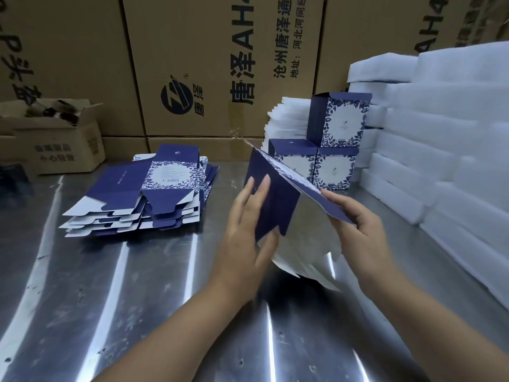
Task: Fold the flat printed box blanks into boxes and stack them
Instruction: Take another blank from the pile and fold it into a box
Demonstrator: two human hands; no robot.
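Cardboard of the half-opened blank point(278, 194) looks thin and glossy. It is navy with a leaf-print border outside, plain white inside, and creased between panels. It hangs above the shiny steel table point(110, 299). The left hand point(245, 230) pinches a navy side panel, fingers flat outside and thumb at its lower edge. The right hand point(358, 219) grips the opposite edge, thumb on top. To square it well, I judge both hands should press the creases inward evenly, avoiding buckling. Three finished boxes point(336, 166) stand stacked behind, beside soft white foam sheets point(440, 133).
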